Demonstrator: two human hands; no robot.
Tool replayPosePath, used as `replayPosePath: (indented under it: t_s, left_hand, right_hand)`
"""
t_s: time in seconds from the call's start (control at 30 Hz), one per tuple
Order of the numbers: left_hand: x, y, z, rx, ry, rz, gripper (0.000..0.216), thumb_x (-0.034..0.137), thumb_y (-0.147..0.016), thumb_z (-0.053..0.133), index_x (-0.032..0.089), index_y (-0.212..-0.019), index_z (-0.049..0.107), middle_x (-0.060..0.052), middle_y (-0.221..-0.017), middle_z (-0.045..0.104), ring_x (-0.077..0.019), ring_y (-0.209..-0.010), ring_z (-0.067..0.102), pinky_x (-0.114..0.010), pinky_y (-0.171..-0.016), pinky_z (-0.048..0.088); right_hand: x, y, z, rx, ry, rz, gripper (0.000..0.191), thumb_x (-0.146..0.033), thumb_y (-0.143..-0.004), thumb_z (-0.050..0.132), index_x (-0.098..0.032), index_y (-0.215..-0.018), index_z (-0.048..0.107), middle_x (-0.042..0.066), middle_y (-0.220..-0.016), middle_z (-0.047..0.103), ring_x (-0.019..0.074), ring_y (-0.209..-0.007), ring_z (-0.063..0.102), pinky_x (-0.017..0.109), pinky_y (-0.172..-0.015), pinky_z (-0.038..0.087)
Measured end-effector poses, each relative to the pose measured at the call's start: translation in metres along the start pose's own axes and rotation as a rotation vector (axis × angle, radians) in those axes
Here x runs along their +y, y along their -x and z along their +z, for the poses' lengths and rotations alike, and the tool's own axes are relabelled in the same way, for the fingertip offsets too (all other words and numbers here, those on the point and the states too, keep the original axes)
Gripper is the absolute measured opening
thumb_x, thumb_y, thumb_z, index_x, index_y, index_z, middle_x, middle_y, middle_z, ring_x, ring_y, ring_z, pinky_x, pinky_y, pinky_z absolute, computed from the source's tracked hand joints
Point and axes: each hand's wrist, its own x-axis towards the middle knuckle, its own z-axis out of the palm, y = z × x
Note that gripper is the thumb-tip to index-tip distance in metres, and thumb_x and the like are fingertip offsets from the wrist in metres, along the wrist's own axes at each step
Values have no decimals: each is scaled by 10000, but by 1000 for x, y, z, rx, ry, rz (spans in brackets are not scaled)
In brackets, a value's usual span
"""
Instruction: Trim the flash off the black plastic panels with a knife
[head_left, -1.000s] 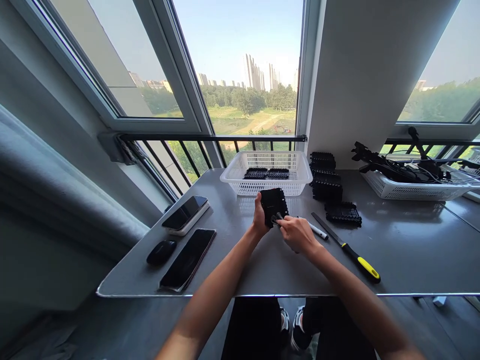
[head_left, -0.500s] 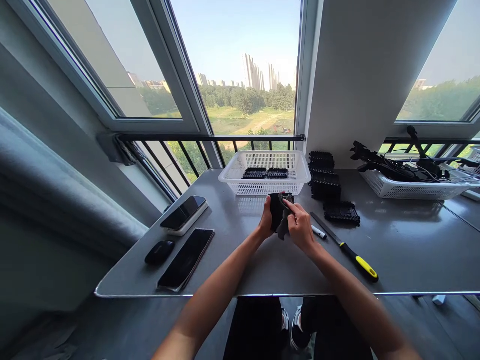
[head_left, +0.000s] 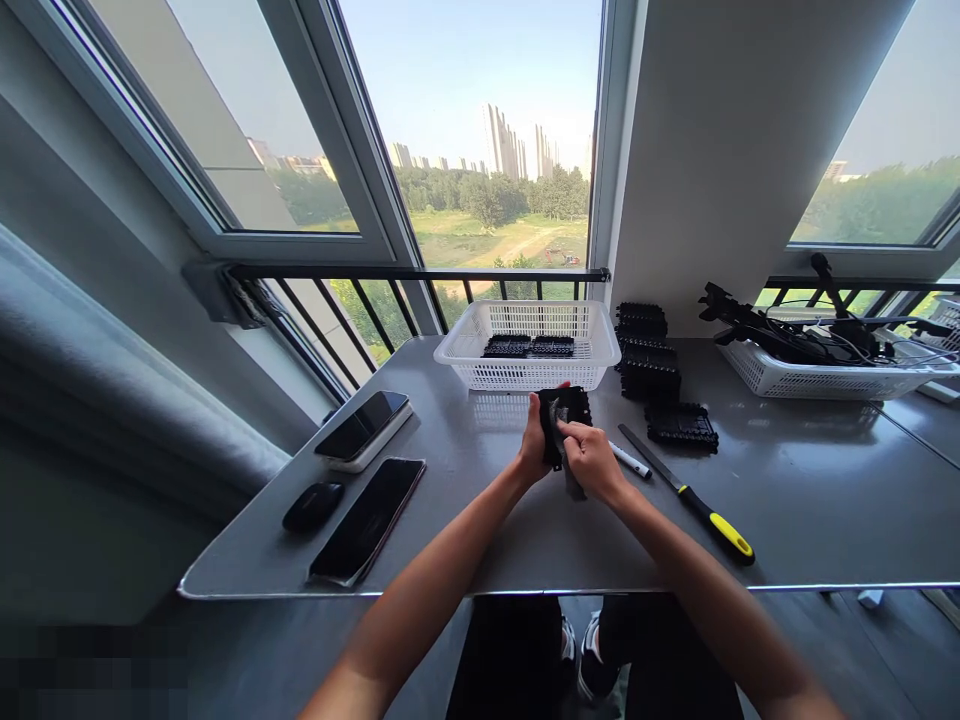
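My left hand (head_left: 534,447) grips a black plastic block (head_left: 571,408) upright over the grey table (head_left: 480,520), in front of the white basket (head_left: 525,345). My right hand (head_left: 592,460) is closed on a dark grey cloth (head_left: 574,485) pressed against the block's face; the cloth hangs below my fingers. Two more black parts (head_left: 529,347) lie in the basket.
Stacks of black parts (head_left: 649,360) and one flat part (head_left: 681,425) sit right of the basket. A white marker (head_left: 630,461) and a yellow-handled blade (head_left: 694,497) lie by my right hand. Two phones (head_left: 364,425), (head_left: 367,518) and a black case (head_left: 313,506) lie left. A second basket of cables (head_left: 817,365) is far right.
My right hand slid from the block's lower edge up over its face and back down with the cloth. The block turned a little in my left hand.
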Motion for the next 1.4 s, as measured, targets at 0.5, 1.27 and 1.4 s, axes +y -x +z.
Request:
replayPosePath:
  t_s: [0.5,1.27,1.4]
  left_hand:
    - [19,-8,-8,89,70,70,576,611,-917,346,222,-1287,557,-80,-952,694,-187,-726,647,-339,-665,543]
    - [0,-5,-5,-69,2,-163,561,525,-883,523,272,-1383,493,-56,-1096,689,-181,-890,651,-311,-887,501]
    - [12,-6,-7,-71,79,-85,557,533,-889,492,287,-1388,480,-61,-1116,697,-213,-917,661,-385,-903,498]
  right_hand:
    - [-4,5,1,-213,176,-1,359,-117,-829,421,-205,-899,762,49,-911,760,170,-796,674,224,-712,426]
    - [-7,3,-5,-92,553,-58,582,-155,-910,387,-275,-1479,367,59,-929,642,166,-700,605,242,-607,425]
    - [-17,7,-2,-210,561,-113,522,-163,-901,419,-288,-1403,490,54,-904,682,166,-687,631,246,-584,405]
